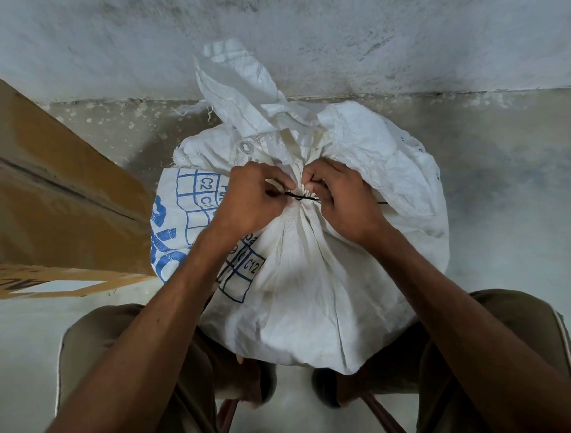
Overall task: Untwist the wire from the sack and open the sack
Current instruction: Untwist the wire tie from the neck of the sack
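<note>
A full white woven sack [315, 275] with blue print stands on the floor between my knees. Its neck is gathered and bound by a thin dark wire [301, 196]. The loose top of the sack rises behind the tie toward the wall. My left hand [246, 202] pinches the wire's left end, fingers curled. My right hand [340, 199] pinches the wire's right side at the neck, and a short wire tail sticks out past its knuckles to the right.
A brown cardboard box [46, 199] stands close on the left, touching the sack's side. A grey wall [331, 27] runs right behind the sack. Concrete floor [512, 200] lies to the right. My knees and feet are at the bottom.
</note>
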Motion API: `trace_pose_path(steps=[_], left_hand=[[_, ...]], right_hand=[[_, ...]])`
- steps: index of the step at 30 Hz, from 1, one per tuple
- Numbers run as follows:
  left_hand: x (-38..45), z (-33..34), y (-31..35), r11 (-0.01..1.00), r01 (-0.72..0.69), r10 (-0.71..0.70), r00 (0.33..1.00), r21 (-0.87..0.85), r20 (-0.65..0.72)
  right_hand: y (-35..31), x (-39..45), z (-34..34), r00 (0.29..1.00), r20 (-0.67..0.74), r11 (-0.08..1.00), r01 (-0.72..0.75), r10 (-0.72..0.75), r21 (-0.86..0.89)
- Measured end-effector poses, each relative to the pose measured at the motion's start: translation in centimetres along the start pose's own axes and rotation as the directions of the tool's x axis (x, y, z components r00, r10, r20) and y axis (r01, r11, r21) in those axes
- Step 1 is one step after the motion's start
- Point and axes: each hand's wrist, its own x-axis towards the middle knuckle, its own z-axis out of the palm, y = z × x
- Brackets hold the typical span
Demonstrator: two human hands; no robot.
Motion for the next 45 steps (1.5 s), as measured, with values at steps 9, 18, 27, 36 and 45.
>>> trace_pose_path(steps=[9,18,27,36,45], left_hand=[[-0.1,0.0,-0.1,0.997,-0.079,0.078,0.996,0.014,0.048],[0.0,-0.1,-0.5,0.996,-0.065,0.068,0.996,-0.063,0.052],[0.2,-0.1,-0.4,0.998,-0.064,0.064,0.998,-0.02,0.012],[0.4,-0.8,-0.2,0.997,0.071,-0.071,0.996,0.002,-0.051],[1.0,-1.4,-0.7,0.857,0.41,-0.389,0.912,-0.312,0.13]], right_hand=[[-0.8,0.0,0.2,0.996,-0.069,0.997,0.057,-0.054,0.048],[-1.5,0.4,0.0,0.986,-0.127,0.931,-0.059,0.112,0.359],[-1.1,0.3,0.0,0.984,-0.075,0.919,-0.124,0.164,0.375],[-0.2,0.1,0.4,0.999,-0.043,0.987,0.008,-0.001,0.162],[-0.1,-0.1,1.9,0.998,-0.044,0.999,0.041,-0.042,-0.02]])
